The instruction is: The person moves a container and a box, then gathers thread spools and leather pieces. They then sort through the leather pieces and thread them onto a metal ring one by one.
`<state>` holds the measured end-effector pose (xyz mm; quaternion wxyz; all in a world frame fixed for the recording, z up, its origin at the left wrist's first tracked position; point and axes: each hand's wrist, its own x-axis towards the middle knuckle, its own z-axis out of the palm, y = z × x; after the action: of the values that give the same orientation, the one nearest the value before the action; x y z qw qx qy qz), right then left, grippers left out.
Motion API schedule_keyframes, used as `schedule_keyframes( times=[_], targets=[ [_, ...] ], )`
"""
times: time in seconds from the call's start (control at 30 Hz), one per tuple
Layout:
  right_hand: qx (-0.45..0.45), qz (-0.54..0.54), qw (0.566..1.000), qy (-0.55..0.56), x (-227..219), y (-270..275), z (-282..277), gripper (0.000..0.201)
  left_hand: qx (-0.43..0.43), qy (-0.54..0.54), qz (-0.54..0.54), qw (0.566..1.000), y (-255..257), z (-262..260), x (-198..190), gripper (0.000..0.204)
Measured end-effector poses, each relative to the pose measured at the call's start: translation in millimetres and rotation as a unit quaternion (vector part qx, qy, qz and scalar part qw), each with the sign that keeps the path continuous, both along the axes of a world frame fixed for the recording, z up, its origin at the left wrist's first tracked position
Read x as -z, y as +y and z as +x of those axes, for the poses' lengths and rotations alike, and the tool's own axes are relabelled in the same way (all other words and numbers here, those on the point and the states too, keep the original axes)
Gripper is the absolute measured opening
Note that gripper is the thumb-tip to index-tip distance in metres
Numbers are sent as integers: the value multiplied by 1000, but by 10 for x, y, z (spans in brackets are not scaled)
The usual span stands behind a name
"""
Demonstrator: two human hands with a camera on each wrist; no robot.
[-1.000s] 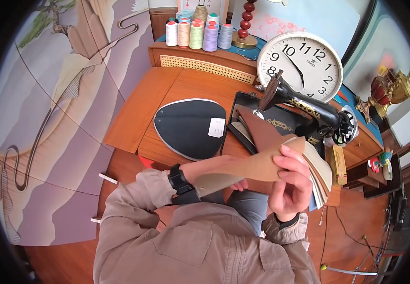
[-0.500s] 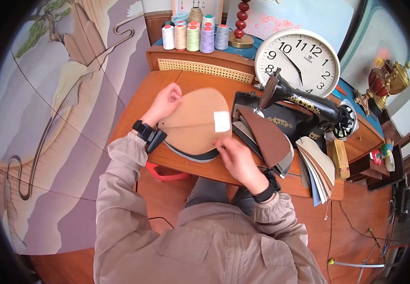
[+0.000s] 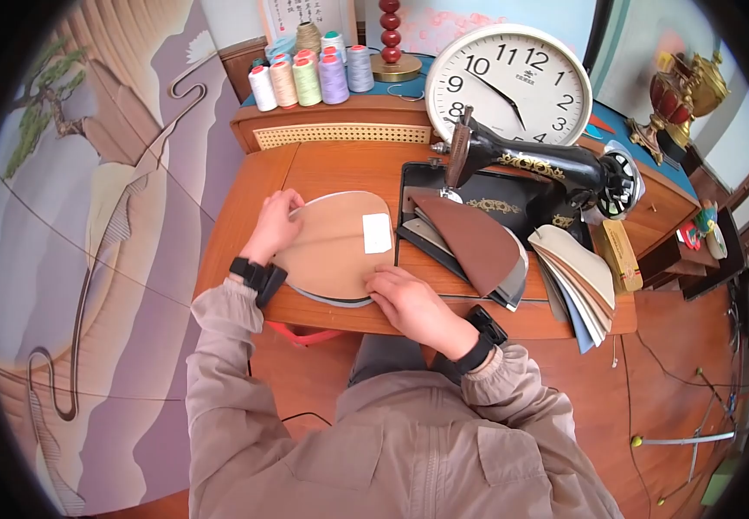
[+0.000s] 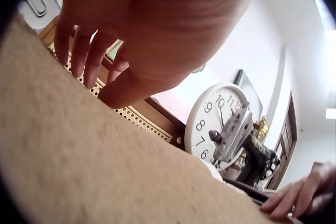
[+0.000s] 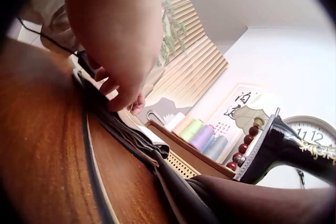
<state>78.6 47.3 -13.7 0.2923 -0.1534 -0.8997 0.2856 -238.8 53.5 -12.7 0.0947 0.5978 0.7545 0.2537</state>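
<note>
On the left part of the wooden table lies a rounded tan leather-like piece (image 3: pixel 327 238) with a white label (image 3: pixel 377 233). Beneath it, dark and grey edges of a stack (image 3: pixel 340 303) show along the front. The left hand (image 3: pixel 276 227) touches the piece's far left edge; in the left wrist view its thumb (image 4: pixel 123 90) comes down at the rim, with the other fingers spread beyond. At the near right edge, the right hand (image 3: pixel 411 303) rests its fingers on the tan piece. Seen from the right wrist, its fingers (image 5: pixel 118 95) lie along the layered edge of the stack.
A brown half-round piece (image 3: pixel 469 238) tops another stack right of centre. Beyond it stands a black sewing machine (image 3: pixel 539 160), with a fan of pale pieces (image 3: pixel 582 277) and a yellow box (image 3: pixel 619 255) nearby. Thread spools (image 3: pixel 307 82) and a wall clock (image 3: pixel 513 86) are at the back.
The tan piece was raised in the hands, then lowered over the dark stack. It now lies flatter over it, and both hands are at its edges. The head view has shifted slightly.
</note>
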Motion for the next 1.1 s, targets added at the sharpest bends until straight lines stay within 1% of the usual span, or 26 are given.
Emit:
schedule_keyframes(
  times=[0.03,0.07,0.1,0.13,0.17,0.2,0.23,0.27,0.3,0.33,0.37,0.5,0.57,0.6,0.67,0.73,0.77,0.83,0.87,0.9,0.97,1.03,1.1],
  targets=[
    [20,21,999,19,-70,-16,63,18,6,2,-2,1000,-45,90,-57,22],
    [41,42,998,37,-125,-27,135,20,54,45,43,997,-107,192,-136,28],
    [46,39,998,36,-157,5,222,20,101,85,88,987,-158,281,-150,35],
    [114,77,990,36,-191,70,325,23,105,83,86,987,-192,347,-94,35],
    [180,115,976,35,-224,131,427,27,177,5,31,984,-219,400,-38,48],
    [235,135,963,5,-258,174,524,28,246,-72,-25,966,-253,456,3,63],
    [289,154,945,-26,-275,211,624,29,248,-72,-26,966,-318,552,-3,63],
    [321,151,934,-48,-233,241,734,31,249,12,-52,967,-395,668,-45,71],
    [341,134,928,-64,-159,279,835,27,247,96,-78,961,-425,731,-74,80],
    [342,110,931,-61,-135,296,909,23,253,92,-99,958,-408,708,-74,86],
    [343,86,934,-57,-119,308,952,20,255,94,-98,957,-396,699,-82,86],
    [361,99,924,-76,-71,326,1020,16,261,76,-98,957,-377,714,-132,85],
    [335,102,937,-21,-151,305,1016,16,268,66,-97,956,-345,737,-165,85],
    [339,108,934,-25,-208,260,1018,15,261,70,-98,958,-341,761,-185,83],
    [337,117,933,-34,-182,235,991,14,260,76,-100,957,-338,856,-235,82],
    [319,125,938,-51,-110,266,1027,16,246,90,-39,964,-340,1025,-284,73],
    [323,125,937,-49,-66,296,1054,16,250,92,-38,963,-338,1123,-297,73],
    [325,90,939,-64,-11,348,1095,17,267,-50,11,962,-336,1351,-327,62],
    [327,89,939,-62,-59,327,1106,17,268,-88,6,959,-367,1504,-418,53],
    [319,76,943,-49,-136,292,1120,18,270,-86,5,959,-364,1590,-424,53],
    [313,64,947,-34,-177,264,1122,19,290,-135,-16,947,-342,1727,-431,50],
    [309,144,939,-47,-141,245,1108,20,305,-124,-6,944,-306,1840,-442,50],
    [312,143,938,-43,-93,255,1125,22,314,-130,-35,940,-258,1916,-449,50]
  ],
)
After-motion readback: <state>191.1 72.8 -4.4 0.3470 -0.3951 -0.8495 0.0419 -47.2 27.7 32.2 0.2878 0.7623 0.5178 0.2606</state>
